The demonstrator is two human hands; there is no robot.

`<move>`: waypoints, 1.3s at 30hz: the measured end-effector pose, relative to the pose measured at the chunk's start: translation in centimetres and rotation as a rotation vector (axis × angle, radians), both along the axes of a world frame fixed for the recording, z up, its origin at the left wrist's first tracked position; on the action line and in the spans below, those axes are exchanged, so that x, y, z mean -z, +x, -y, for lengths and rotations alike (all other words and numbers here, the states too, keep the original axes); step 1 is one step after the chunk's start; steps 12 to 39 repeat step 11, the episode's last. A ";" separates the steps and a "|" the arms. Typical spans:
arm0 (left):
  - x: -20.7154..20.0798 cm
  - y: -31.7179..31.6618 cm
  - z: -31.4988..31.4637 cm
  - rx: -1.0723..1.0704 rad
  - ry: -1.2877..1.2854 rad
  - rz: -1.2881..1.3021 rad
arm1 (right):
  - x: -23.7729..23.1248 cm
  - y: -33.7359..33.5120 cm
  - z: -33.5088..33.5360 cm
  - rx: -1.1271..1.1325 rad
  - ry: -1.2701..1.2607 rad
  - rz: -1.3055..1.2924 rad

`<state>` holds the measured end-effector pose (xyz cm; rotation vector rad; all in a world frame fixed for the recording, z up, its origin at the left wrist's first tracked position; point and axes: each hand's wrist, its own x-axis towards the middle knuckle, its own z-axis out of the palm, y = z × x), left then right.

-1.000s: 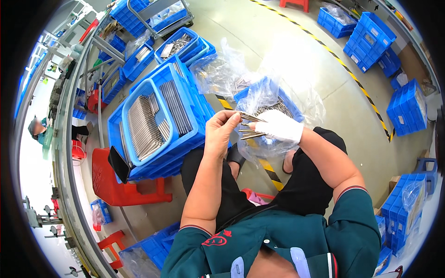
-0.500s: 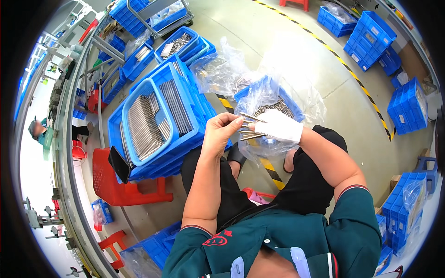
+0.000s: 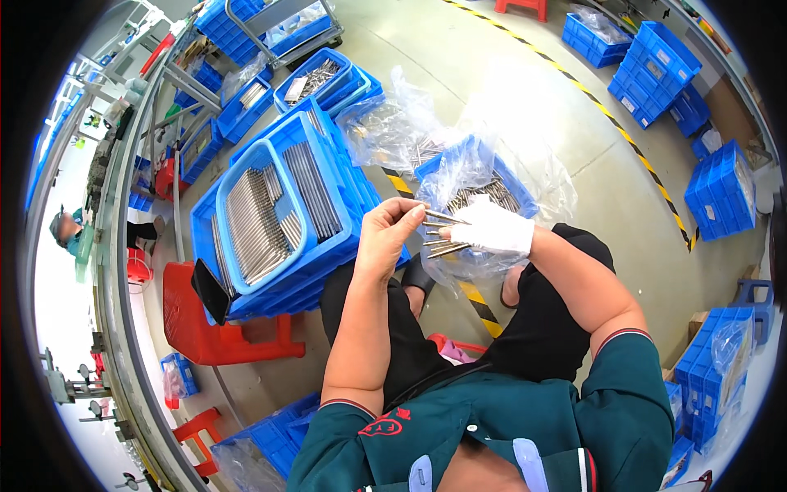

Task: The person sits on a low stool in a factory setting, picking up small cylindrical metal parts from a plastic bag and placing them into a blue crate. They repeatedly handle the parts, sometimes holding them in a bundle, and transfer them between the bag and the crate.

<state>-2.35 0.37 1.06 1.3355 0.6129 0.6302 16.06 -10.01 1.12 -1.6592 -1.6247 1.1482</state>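
Note:
My bare left hand [image 3: 388, 230] pinches the end of one slim metal rod [image 3: 443, 216] between thumb and fingertips. In a white glove, my right hand [image 3: 497, 228] is closed around several similar rods, whose ends stick out toward the left hand. The pinched rod's other end reaches the gloved fingers. Beneath and beyond the hands, a blue bin [image 3: 525, 197] lined with clear plastic holds a loose heap of metal rods [image 3: 494, 195]. To the left, a light-blue tray [image 3: 304, 215] filled with neatly rowed rods rests on stacked blue crates.
A black flat object [image 3: 211, 291] leans at the crates' near corner, beside a red stool [image 3: 197, 316]. Another blue tub [image 3: 343, 72] of rods stands farther off. Yellow-black tape [image 3: 615, 123] crosses the floor. Blue crates [image 3: 721, 189] line the right. A person [image 3: 70, 230] is far left.
The rods in my right hand have shifted slightly and fanned apart. My left fingers have moved slightly left, still pinching a rod end.

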 end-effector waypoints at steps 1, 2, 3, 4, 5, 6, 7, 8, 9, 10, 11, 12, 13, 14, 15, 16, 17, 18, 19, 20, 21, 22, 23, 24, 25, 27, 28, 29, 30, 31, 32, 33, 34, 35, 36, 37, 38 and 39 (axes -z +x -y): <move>-0.1 0.0 0.0 0.014 0.003 -0.011 | 0.2 0.1 0.1 -0.002 0.004 0.014; -0.4 0.0 0.0 0.029 0.003 -0.017 | 0.5 0.1 0.2 -0.004 0.008 0.028; -0.7 0.0 0.1 0.043 0.002 -0.023 | 0.7 0.2 0.2 -0.005 0.012 0.043; -0.9 -0.2 0.1 0.053 0.000 -0.030 | 0.6 0.2 0.3 -0.011 -0.014 0.019; -0.9 -0.3 0.0 0.064 -0.013 -0.030 | 0.1 0.2 0.3 -0.017 -0.041 -0.005; -0.8 -0.4 -0.1 0.075 -0.025 -0.030 | -0.2 0.1 0.4 -0.023 -0.067 -0.029; -0.8 -0.4 -0.2 0.084 -0.036 -0.028 | -0.5 0.0 0.5 -0.014 -0.080 -0.042; -0.7 -0.5 -0.3 0.082 -0.049 -0.026 | -0.8 -0.1 0.5 -0.005 -0.093 -0.055; -0.6 -0.5 -0.3 0.079 -0.061 -0.024 | -0.9 -0.2 0.6 0.005 -0.106 -0.067; -0.4 -0.5 -0.4 0.079 -0.073 -0.021 | -0.9 -0.2 0.6 0.005 -0.106 -0.044; -0.5 -0.4 -0.4 0.080 -0.072 -0.021 | -0.7 -0.2 0.6 0.006 -0.107 -0.022; -0.5 -0.4 -0.4 0.080 -0.072 -0.021 | -0.7 -0.2 0.6 0.006 -0.107 -0.022; -0.5 -0.4 -0.4 0.080 -0.072 -0.021 | -0.7 -0.2 0.6 0.006 -0.107 -0.022; -0.5 -0.4 -0.4 0.080 -0.072 -0.021 | -0.7 -0.2 0.6 0.006 -0.107 -0.022; -0.5 -0.4 -0.4 0.080 -0.072 -0.021 | -0.7 -0.2 0.6 0.006 -0.107 -0.022; -0.5 -0.4 -0.4 0.080 -0.072 -0.021 | -0.7 -0.2 0.6 0.006 -0.107 -0.022; -0.5 -0.4 -0.4 0.080 -0.072 -0.021 | -0.7 -0.2 0.6 0.006 -0.107 -0.022; -0.5 -0.4 -0.4 0.080 -0.072 -0.021 | -0.7 -0.2 0.6 0.006 -0.107 -0.022; -0.5 -0.4 -0.4 0.080 -0.072 -0.021 | -0.7 -0.2 0.6 0.006 -0.107 -0.022; -0.5 -0.4 -0.4 0.080 -0.072 -0.021 | -0.7 -0.2 0.6 0.006 -0.107 -0.022; -0.5 -0.4 -0.4 0.080 -0.072 -0.021 | -0.7 -0.2 0.6 0.006 -0.107 -0.022; -0.5 -0.4 -0.4 0.080 -0.072 -0.021 | -0.7 -0.2 0.6 0.006 -0.107 -0.022; -0.5 -0.4 -0.4 0.080 -0.072 -0.021 | -0.7 -0.2 0.6 0.006 -0.107 -0.022; -0.5 -0.4 -0.4 0.080 -0.072 -0.021 | -0.7 -0.2 0.6 0.006 -0.107 -0.022; -0.5 -0.4 -0.4 0.080 -0.072 -0.021 | -0.7 -0.2 0.6 0.006 -0.107 -0.022; -0.5 -0.4 -0.4 0.080 -0.072 -0.021 | -0.7 -0.2 0.6 0.006 -0.107 -0.022; -0.5 -0.4 -0.4 0.080 -0.072 -0.021 | -0.7 -0.2 0.6 0.006 -0.107 -0.022; -0.5 -0.4 -0.4 0.080 -0.072 -0.021 | -0.7 -0.2 0.6 0.006 -0.107 -0.022; -0.5 -0.4 -0.4 0.080 -0.072 -0.021 | -0.7 -0.2 0.6 0.006 -0.107 -0.022; -0.5 -0.4 -0.4 0.080 -0.072 -0.021 | -0.7 -0.2 0.6 0.006 -0.107 -0.022; -0.5 -0.4 -0.4 0.080 -0.072 -0.021 | -0.7 -0.2 0.6 0.006 -0.107 -0.022; -0.5 -0.4 -0.4 0.080 -0.072 -0.021 | -0.7 -0.2 0.6 0.006 -0.107 -0.022; -0.5 -0.4 -0.4 0.080 -0.072 -0.021 | -0.7 -0.2 0.6 0.006 -0.107 -0.022; -0.5 -0.4 -0.4 0.080 -0.072 -0.021 | -0.7 -0.2 0.6 0.006 -0.107 -0.022; -0.5 -0.4 -0.4 0.080 -0.072 -0.021 | -0.7 -0.2 0.6 0.006 -0.107 -0.022; -0.5 -0.4 -0.4 0.080 -0.072 -0.021 | -0.7 -0.2 0.6 0.006 -0.107 -0.022; -0.5 -0.4 -0.4 0.080 -0.072 -0.021 | -0.7 -0.2 0.6 0.006 -0.107 -0.022; -0.5 -0.4 -0.4 0.080 -0.072 -0.021 | -0.7 -0.2 0.6 0.006 -0.107 -0.022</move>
